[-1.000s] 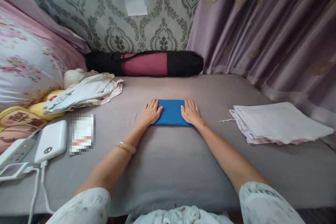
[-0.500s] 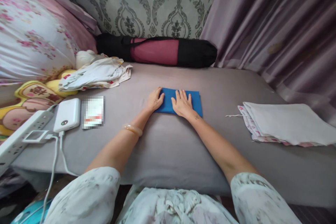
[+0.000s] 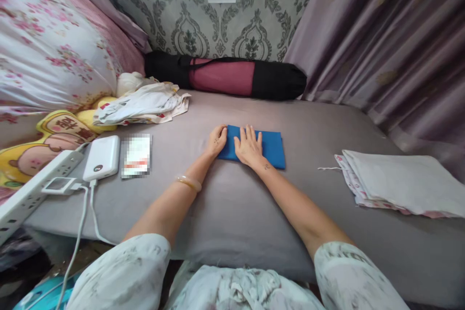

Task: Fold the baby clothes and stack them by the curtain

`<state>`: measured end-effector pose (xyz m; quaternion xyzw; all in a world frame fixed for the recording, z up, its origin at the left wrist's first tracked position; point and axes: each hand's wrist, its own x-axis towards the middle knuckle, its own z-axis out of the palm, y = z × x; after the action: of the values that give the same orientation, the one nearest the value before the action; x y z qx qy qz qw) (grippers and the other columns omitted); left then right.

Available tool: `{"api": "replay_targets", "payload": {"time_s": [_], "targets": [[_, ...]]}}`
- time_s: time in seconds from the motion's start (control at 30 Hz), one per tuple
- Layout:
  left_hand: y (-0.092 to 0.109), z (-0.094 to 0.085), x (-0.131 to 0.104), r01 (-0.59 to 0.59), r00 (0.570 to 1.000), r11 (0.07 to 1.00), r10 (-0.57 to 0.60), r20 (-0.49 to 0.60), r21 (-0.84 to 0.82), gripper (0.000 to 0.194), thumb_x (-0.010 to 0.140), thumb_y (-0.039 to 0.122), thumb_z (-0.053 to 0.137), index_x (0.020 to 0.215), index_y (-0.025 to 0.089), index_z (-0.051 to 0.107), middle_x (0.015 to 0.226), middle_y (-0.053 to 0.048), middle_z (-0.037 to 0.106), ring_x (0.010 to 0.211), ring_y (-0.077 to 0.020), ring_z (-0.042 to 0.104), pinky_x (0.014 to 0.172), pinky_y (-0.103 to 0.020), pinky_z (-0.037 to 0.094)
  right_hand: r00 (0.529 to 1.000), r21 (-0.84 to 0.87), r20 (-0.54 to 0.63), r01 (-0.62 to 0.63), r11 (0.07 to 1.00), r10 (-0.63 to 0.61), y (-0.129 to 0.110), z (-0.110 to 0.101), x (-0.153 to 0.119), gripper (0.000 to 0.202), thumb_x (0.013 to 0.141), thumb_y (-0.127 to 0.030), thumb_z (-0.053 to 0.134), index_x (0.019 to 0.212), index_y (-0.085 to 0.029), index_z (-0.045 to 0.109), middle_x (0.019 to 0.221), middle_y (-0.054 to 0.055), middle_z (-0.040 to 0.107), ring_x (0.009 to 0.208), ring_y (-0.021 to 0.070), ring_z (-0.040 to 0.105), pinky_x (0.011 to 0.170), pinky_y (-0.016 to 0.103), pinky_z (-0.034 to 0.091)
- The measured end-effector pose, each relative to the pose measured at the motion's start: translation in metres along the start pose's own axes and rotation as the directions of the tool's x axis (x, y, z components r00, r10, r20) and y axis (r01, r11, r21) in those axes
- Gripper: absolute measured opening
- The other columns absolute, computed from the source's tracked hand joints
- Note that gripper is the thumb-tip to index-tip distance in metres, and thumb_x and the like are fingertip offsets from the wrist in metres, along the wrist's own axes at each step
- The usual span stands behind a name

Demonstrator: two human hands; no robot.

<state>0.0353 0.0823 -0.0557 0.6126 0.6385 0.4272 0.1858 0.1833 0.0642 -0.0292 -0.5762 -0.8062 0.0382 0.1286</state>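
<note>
A flat blue rectangular item, like folded cloth (image 3: 273, 149), lies on the grey sheet (image 3: 232, 208) in front of me. My right hand (image 3: 249, 146) rests flat on its left half, fingers spread and pointing away from me. At its left edge is my left hand (image 3: 217, 140), fingers close together and curled against the edge; the fingertips are partly hidden, so whether they pinch it is unclear. A pale bangle (image 3: 189, 183) circles my left wrist.
Folded white cloth (image 3: 403, 181) lies at the right. Leftward are a power bank (image 3: 102, 156), a blurred packet (image 3: 136, 156), a power strip (image 3: 39, 189), crumpled cloth (image 3: 141, 104) and a yellow cushion (image 3: 54, 138). A black and red bag (image 3: 225, 77) spans the back.
My right hand has slid left over the blue item, toward my left hand. My left hand now sits at the item's edge with its fingers closer together. The whole view has shifted slightly.
</note>
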Motion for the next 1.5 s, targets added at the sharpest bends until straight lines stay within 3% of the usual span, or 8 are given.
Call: {"api": "replay_targets", "payload": {"time_s": [0.23,0.4,0.63,1.0,1.13,1.27,1.43,1.5], "targets": [[-0.006,0.0,0.001,0.029,0.998,0.99,-0.037,-0.06,-0.135,0.033,0.095,0.024,0.037,0.109,0.016,0.066,0.116,-0.01,0.069,0.111,-0.0194,0.061,0.1,-0.033,0.045,0.996,0.083,0.093,-0.02,0.996,0.012,-0.015,0.015,0.002,0.061,0.1,-0.04,0.024,0.152,-0.008,0.03,0.159,0.014,0.026,0.147,0.0268,0.018,0.118,0.05,0.012],[-0.005,0.0,0.0,0.046,0.995,0.983,-0.062,-0.083,-0.176,0.033,0.096,0.027,0.037,0.107,0.016,0.066,0.112,-0.01,0.069,0.107,-0.0191,0.063,0.097,-0.032,0.047,0.989,0.073,0.145,-0.022,0.997,0.011,-0.013,0.008,0.006,0.061,0.1,-0.04,0.026,0.151,-0.007,0.03,0.159,0.016,0.025,0.147,0.0291,0.018,0.117,0.053,0.012],[0.002,-0.006,-0.001,0.101,0.985,0.975,-0.126,-0.116,-0.199,0.039,0.098,0.029,0.031,0.112,0.012,0.063,0.117,-0.012,0.067,0.112,-0.0192,0.06,0.101,-0.033,0.043,0.988,0.065,0.097,0.114,0.991,-0.12,-0.032,0.007,0.031,0.057,0.1,-0.033,0.024,0.149,-0.005,0.034,0.158,0.015,0.026,0.147,0.0269,0.016,0.118,0.053,0.01],[0.001,-0.006,0.0,0.089,0.991,0.985,-0.102,-0.085,-0.149,0.04,0.097,0.03,0.029,0.112,0.013,0.062,0.118,-0.014,0.066,0.115,-0.0206,0.058,0.105,-0.037,0.041,0.99,0.21,0.081,0.092,0.973,-0.111,-0.032,0.019,0.034,0.055,0.1,-0.031,0.026,0.148,-0.008,0.036,0.158,0.012,0.028,0.147,0.0241,0.018,0.119,0.047,0.012],[-0.002,-0.008,0.003,0.086,0.994,0.994,-0.09,-0.066,-0.067,0.039,0.097,0.031,0.029,0.112,0.016,0.061,0.115,-0.012,0.066,0.113,-0.0211,0.059,0.104,-0.039,0.043,0.999,0.374,0.037,0.0,0.927,-0.015,-0.016,0.009,0.033,0.053,0.101,-0.029,0.021,0.149,-0.012,0.035,0.158,0.009,0.029,0.146,0.0182,0.022,0.119,0.04,0.019],[0.008,-0.003,0.002,0.06,0.998,0.989,-0.055,-0.039,0.138,0.038,0.094,0.028,0.039,0.122,0.009,0.056,0.122,-0.019,0.063,0.118,-0.0252,0.058,0.104,-0.04,0.043,1.0,0.304,-0.02,0.002,0.953,0.004,0.023,-0.006,0.017,0.053,0.098,-0.027,0.029,0.149,-0.013,0.036,0.157,0.01,0.032,0.146,0.0195,0.022,0.12,0.041,0.015],[0.045,0.02,-0.017,-0.264,0.963,0.882,0.221,0.153,0.389,0.047,0.092,0.025,0.04,0.136,0.007,0.047,0.142,-0.02,0.05,0.137,-0.0268,0.042,0.114,-0.042,0.032,0.997,0.126,0.076,0.002,0.992,-0.012,0.059,-0.019,-0.005,0.056,0.099,-0.033,0.025,0.149,-0.01,0.035,0.157,0.012,0.03,0.147,0.0236,0.019,0.12,0.048,0.012],[0.056,0.029,-0.025,-0.324,0.939,0.833,0.225,0.26,0.449,0.051,0.094,0.03,0.04,0.14,0.008,0.044,0.15,-0.019,0.042,0.143,-0.0288,0.031,0.118,-0.046,0.023,0.994,0.068,0.108,0.027,0.997,-0.034,0.062,-0.02,-0.01,0.057,0.099,-0.033,0.025,0.15,-0.01,0.034,0.158,0.012,0.027,0.148,0.0241,0.017,0.12,0.049,0.01]]}}
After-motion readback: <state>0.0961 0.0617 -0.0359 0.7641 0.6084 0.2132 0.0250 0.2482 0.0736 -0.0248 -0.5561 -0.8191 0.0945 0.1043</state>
